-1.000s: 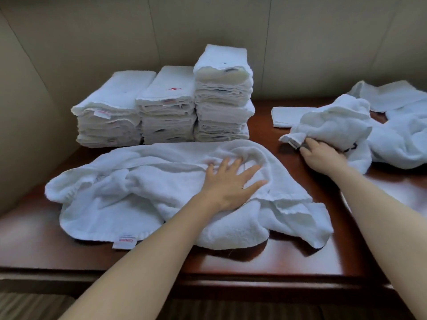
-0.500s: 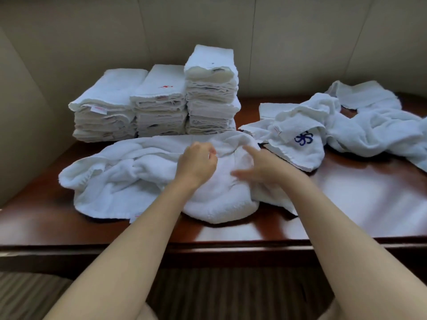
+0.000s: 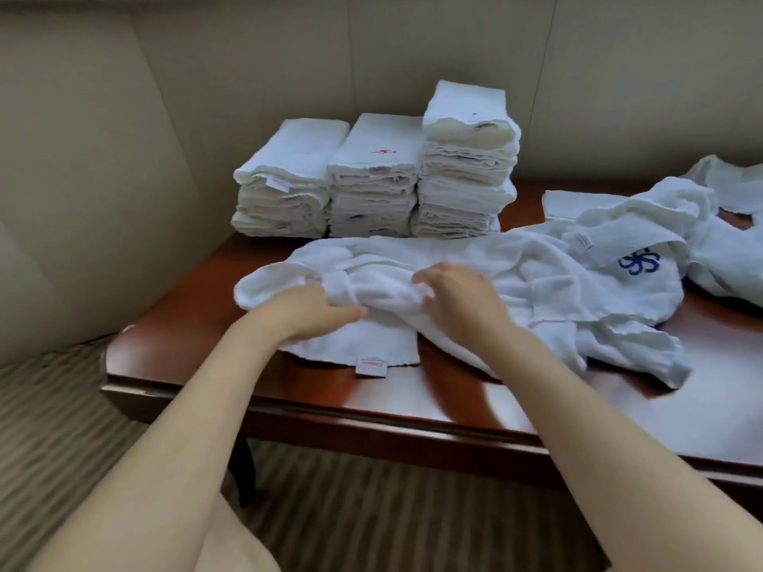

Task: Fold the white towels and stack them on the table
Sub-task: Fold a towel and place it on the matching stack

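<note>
My left hand (image 3: 311,313) and right hand (image 3: 460,301) both grab the crumpled white towel (image 3: 475,266) on the shiny brown counter (image 3: 198,324). My fingertips hide in its folds. Tan walls (image 3: 124,117) stand behind.

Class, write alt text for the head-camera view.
Both hands, left and right, grip a crumpled white towel on a dark wooden table. Three stacks of folded towels stand behind; more unfolded towels lie right.
</note>
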A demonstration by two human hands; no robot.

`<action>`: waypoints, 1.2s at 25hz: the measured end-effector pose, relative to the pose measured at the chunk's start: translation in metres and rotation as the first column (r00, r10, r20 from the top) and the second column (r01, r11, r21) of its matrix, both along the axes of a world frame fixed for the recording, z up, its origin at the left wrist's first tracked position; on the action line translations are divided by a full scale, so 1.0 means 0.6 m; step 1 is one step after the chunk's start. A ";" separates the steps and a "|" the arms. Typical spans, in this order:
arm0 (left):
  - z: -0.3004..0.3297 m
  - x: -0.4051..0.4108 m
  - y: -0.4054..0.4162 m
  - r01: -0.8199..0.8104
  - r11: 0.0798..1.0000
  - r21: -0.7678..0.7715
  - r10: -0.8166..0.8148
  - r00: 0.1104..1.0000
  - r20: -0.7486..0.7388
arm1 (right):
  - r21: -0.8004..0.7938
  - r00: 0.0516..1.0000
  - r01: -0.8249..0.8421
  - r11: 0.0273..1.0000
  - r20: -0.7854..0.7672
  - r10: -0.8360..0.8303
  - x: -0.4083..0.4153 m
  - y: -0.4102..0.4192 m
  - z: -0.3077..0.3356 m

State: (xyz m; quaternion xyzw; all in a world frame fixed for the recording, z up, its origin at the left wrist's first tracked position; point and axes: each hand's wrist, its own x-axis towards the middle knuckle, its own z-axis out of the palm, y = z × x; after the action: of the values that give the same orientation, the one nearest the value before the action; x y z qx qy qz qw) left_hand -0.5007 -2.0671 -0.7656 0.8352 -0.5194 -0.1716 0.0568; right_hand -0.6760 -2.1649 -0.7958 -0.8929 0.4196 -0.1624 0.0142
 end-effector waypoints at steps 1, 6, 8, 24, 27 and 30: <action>-0.008 0.001 0.003 0.061 0.998 0.010 -0.061 0.998 0.001 | 0.068 0.994 -0.109 0.992 0.006 0.109 0.029 0.006 -0.010; -0.042 -0.013 -0.009 0.253 0.959 -0.127 -0.231 0.959 0.166 | 0.123 1.000 0.001 0.992 -0.002 0.000 0.081 -0.007 -0.008; -0.012 0.025 0.008 0.278 0.956 -0.097 -0.282 0.959 -0.025 | 0.164 0.986 0.073 0.984 -0.160 -0.047 0.092 -0.015 0.027; -0.029 0.195 0.064 -0.120 0.982 -0.148 0.148 0.969 0.195 | 0.025 0.997 0.051 0.998 0.063 -0.052 0.275 -0.004 0.024; 0.013 0.230 0.070 -0.330 0.920 -0.210 0.379 0.887 0.265 | 0.004 0.989 -0.069 0.998 0.132 0.067 0.310 -0.019 0.034; 0.029 0.232 0.063 -0.436 0.842 -0.318 0.538 0.716 0.445 | -0.038 0.998 -0.055 0.998 0.019 0.055 0.340 -0.033 0.017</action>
State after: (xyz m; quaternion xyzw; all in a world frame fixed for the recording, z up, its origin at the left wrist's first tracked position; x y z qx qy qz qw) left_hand -0.3616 -2.0290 -0.7481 0.9474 -0.2895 0.1309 0.0377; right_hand -0.4722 -2.1848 -0.7855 -0.9026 0.3916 -0.1786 0.0059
